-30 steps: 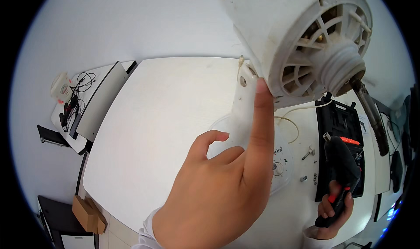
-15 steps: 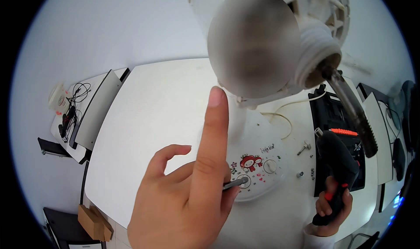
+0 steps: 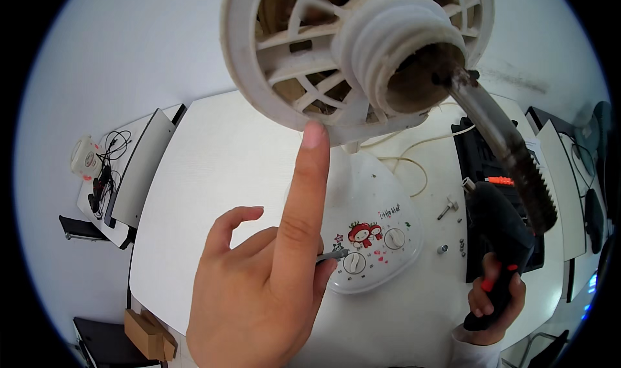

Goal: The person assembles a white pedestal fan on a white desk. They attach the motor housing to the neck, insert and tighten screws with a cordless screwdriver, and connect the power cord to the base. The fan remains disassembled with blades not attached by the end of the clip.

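The white fan base (image 3: 372,238) stands on the white counter (image 3: 220,193), a little right of the middle. On its sloped front there is a small sticker-like picture in red and black (image 3: 361,232), a short line of dark handwriting above it, and two round white dials (image 3: 354,262) below. The fan's motor housing (image 3: 343,51), white and ribbed with open slots, is very close to the camera at the top, and a dark rusty shaft (image 3: 498,141) comes out of it toward the right.

The left hand (image 3: 272,284) is raised, its index finger straight up with the tip touching the lower rim of the housing; the other fingers are half curled and a thin grey metal piece (image 3: 331,255) shows between them, but I cannot tell how firmly it is held. The right hand (image 3: 495,303) is clenched around the grip of a black power screwdriver with red parts (image 3: 498,238), low on the right.

Some small screws (image 3: 446,207) lie on the counter beside the base, and a pale cord (image 3: 407,164) curls behind it. A black tray (image 3: 482,167) is at the right edge. At the left, a white side table (image 3: 139,167) carries cables and a small round white box (image 3: 84,157). A brown cardboard box (image 3: 149,332) sits on the grey floor below.
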`<state>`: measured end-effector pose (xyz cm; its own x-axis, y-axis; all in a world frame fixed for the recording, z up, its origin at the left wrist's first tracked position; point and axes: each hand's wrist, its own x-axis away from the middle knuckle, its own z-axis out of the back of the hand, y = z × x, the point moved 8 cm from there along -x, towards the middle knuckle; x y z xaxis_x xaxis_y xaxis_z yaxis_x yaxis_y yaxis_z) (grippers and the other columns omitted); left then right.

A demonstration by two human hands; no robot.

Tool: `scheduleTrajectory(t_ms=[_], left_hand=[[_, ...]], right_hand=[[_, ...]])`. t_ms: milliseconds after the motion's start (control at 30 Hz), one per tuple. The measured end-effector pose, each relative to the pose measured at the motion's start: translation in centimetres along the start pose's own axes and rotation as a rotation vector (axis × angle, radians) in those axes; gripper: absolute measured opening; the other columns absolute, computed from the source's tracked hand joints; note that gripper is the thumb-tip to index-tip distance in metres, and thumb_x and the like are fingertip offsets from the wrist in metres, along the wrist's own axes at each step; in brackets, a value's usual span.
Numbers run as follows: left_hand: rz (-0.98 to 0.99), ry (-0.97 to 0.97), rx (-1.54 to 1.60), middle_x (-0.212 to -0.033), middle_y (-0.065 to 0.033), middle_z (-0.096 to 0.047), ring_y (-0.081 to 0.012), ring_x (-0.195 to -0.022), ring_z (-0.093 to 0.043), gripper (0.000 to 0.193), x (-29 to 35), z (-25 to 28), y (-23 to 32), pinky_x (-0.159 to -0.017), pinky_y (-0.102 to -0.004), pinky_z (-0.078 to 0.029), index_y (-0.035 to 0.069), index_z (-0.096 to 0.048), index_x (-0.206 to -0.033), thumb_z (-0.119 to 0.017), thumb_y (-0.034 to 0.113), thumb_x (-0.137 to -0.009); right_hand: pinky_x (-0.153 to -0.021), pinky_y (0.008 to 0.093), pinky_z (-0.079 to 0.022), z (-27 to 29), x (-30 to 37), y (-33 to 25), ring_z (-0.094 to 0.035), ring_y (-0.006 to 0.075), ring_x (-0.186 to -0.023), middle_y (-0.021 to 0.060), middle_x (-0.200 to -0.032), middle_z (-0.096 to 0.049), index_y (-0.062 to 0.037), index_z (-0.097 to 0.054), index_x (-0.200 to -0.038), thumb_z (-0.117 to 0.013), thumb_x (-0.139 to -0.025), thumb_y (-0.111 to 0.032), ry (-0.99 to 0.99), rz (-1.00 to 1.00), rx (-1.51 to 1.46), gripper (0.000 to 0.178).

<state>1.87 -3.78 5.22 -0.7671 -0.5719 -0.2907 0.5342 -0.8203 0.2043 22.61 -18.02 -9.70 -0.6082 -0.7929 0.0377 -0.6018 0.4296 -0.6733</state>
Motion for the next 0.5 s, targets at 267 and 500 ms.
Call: scheduleTrajectory(t_ms=[267, 500], left_hand=[[0.039, -0.004, 0.096, -0.072, -0.0063, -0.059, -0.0235, -0.062, -0.056, 0.025, -0.3, 0.5, 0.1, -0.065, -0.0339, -0.044, 0.003, -0.062, -0.091, -0.067, -0.004, -0.067], [-0.030, -0.105, 0.905, -0.080, -0.0095, -0.065, -0.0174, -0.073, -0.062, 0.021, -3.9, -2.8, -1.4, -0.068, -0.0263, -0.048, -0.002, -0.067, -0.090, -0.061, -0.010, -0.071]], right_hand=[[-0.028, 0.0222, -0.036, -0.2, 0.1, 0.0, -0.043, 0.0106, -0.035, 0.0088, -0.087, -0.045, 0.0065, -0.027, -0.122, -0.050, -0.089, -0.029, -0.017, 0.012, -0.026, 0.053], [-0.027, 0.0283, -0.039, 1.2, 1.2, 0.3, -0.046, 0.0205, -0.033, 0.0186, -0.076, -0.054, 0.0066, -0.031, -0.122, -0.055, -0.082, -0.028, -0.255, -0.163, -0.057, 0.059]])
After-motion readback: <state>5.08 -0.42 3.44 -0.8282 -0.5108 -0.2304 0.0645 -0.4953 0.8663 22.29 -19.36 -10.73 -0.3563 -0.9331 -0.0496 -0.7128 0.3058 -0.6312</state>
